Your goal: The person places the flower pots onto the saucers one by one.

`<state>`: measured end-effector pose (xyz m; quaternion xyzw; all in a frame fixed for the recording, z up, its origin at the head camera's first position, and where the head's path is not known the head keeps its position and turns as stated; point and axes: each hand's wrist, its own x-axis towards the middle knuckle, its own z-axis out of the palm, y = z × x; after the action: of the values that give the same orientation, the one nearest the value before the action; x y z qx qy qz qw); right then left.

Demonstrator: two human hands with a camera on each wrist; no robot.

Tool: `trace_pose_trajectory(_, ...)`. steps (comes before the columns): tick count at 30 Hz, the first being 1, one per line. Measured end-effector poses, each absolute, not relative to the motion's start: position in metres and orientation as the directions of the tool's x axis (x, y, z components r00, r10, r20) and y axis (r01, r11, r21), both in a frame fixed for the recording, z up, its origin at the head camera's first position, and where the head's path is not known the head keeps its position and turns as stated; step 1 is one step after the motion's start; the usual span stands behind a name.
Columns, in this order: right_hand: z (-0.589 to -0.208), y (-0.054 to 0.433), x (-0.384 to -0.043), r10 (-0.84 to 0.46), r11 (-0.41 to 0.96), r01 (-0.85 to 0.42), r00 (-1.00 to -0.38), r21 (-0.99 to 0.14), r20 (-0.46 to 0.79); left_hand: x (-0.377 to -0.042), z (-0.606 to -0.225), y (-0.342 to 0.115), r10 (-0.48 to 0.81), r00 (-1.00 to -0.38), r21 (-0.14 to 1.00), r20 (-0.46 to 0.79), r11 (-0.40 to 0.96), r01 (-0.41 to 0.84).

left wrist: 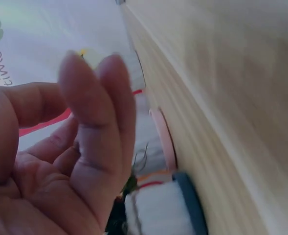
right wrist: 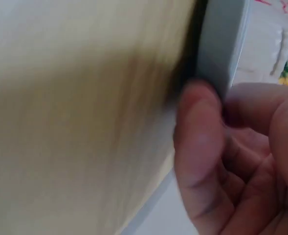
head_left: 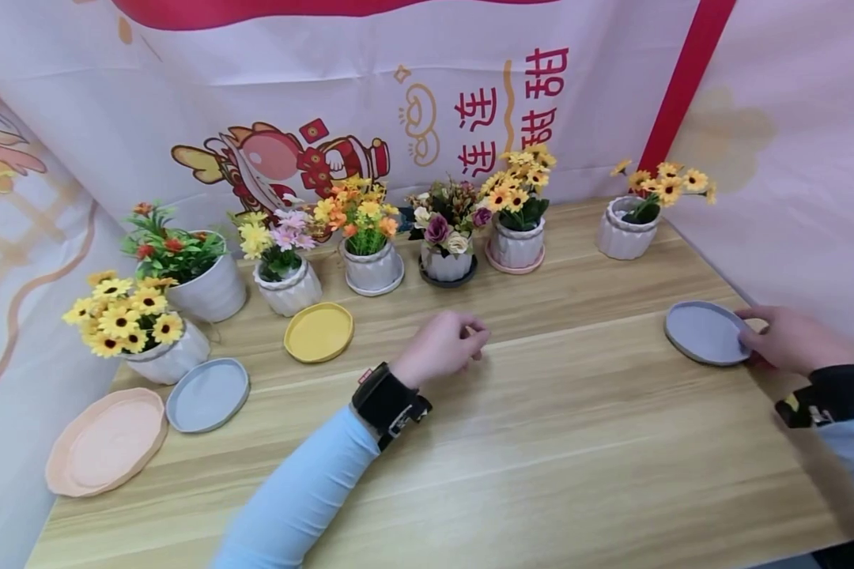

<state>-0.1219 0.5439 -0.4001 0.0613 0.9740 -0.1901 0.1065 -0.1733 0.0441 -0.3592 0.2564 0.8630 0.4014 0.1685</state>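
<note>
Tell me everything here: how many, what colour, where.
Flower pots: seven, white, table's back and left
Flowers: seven bunches, mixed colours, in pots
Saucers under pots: three, white, dark, pink, back row
Loose saucers: three, pink, bluish, yellow, left side
Held saucer: one, bluish, right side
Table: one, light wood, below
Printed cloth: count unclear, white and red, behind
Wristbands: two, black, wrists
Sleeves: two, light blue, forearms
Left grip: one, bare, over table
Right grip: one, bare, pinching held saucer
</note>
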Motion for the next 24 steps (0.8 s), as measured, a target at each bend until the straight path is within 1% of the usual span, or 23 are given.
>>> trace_pose_trajectory(2, -0.395, 0.540, -0.126, 0.080, 0.905, 0.168, -0.969, -0.390, -0.232, -0.178, -0.362, 0.054, 0.583, -0.809, 0.802, -0.074, 0.517, 0.299)
trace_pose_trajectory(5, -0.384, 0.528, -0.135, 0.078, 0.856, 0.196, -0.964, -0.478, -0.256, -0.185, -0.365, 0.069, 0.585, -0.806, 0.842, -0.089, 0.477, 0.253)
trace_pose_trajectory(8, -0.375, 0.512, -0.148, 0.070, 0.800, 0.209, -0.963, -0.562, -0.259, -0.193, -0.367, 0.086, 0.574, -0.808, 0.884, -0.134, 0.438, 0.164)
trace_pose_trajectory(10, -0.372, 0.500, -0.157, 0.066, 0.776, 0.195, -0.971, -0.600, -0.230, -0.199, -0.368, 0.097, 0.561, -0.810, 0.907, -0.172, 0.410, 0.091)
trace_pose_trajectory(15, -0.377, 0.469, -0.179, 0.054, 0.771, 0.142, -0.986, -0.621, -0.159, -0.216, -0.374, 0.126, 0.525, -0.817, 0.936, -0.240, 0.349, -0.050)
trace_pose_trajectory(18, -0.383, 0.453, -0.190, 0.050, 0.766, 0.133, -0.988, -0.629, -0.148, -0.226, -0.380, 0.141, 0.492, -0.827, 0.943, -0.270, 0.310, -0.124)
trace_pose_trajectory(21, -0.389, 0.439, -0.202, 0.054, 0.776, 0.140, -0.986, -0.615, -0.156, -0.236, -0.386, 0.156, 0.449, -0.848, 0.945, -0.281, 0.284, -0.163)
trace_pose_trajectory(24, -0.393, 0.429, -0.210, 0.053, 0.793, 0.142, -0.985, -0.593, -0.165, -0.244, -0.394, 0.169, 0.408, -0.869, 0.943, -0.279, 0.288, -0.168)
